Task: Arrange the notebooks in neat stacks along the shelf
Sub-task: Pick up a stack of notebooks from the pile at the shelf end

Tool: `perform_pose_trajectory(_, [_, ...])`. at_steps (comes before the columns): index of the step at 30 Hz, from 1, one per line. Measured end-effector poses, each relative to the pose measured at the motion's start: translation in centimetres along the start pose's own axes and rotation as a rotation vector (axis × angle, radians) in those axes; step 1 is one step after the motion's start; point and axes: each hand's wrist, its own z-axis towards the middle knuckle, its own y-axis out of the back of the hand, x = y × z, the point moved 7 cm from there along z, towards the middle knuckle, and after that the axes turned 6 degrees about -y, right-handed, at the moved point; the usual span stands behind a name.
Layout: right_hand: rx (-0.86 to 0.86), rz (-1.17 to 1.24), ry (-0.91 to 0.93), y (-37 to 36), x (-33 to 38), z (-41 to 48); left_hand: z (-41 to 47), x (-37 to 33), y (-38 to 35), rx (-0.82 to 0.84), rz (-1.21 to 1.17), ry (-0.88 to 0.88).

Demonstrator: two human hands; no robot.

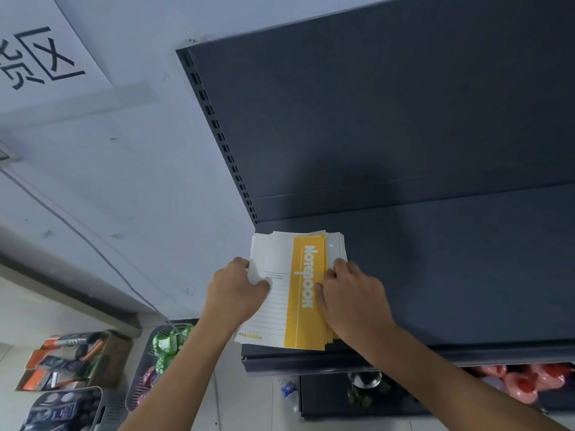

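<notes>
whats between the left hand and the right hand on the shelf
In the head view, the top cover of the notebook stack fills the gap between the left hand and the right hand, its yellow band showing.

The notebooks (303, 275) lie flat in one stack at the left end of the dark shelf (451, 275), reaching its front edge. The top cover is white with ruled lines and a yellow band (lettered "Notebook"). The stack's edges are uneven, fanned out to the right.
</notes>
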Motion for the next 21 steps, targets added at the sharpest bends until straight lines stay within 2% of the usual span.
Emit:
perform_pose_trajectory(8, [-0.011, -0.045, 0.089, -0.4, 1.4, -0.3, -0.5, 0.7, 0.6, -0.048, 0.005, 0.024])
perform_pose_trajectory(13, [-0.009, 0.006, 0.100, -0.5, 1.6, -0.3, -0.7, 1.3, 0.7, -0.039, -0.017, 0.053])
perform_pose_trajectory(21, [0.079, 0.322, -0.101, -0.9, -0.5, 0.0, -0.8, 1.2, 0.5, -0.014, -0.135, 0.074])
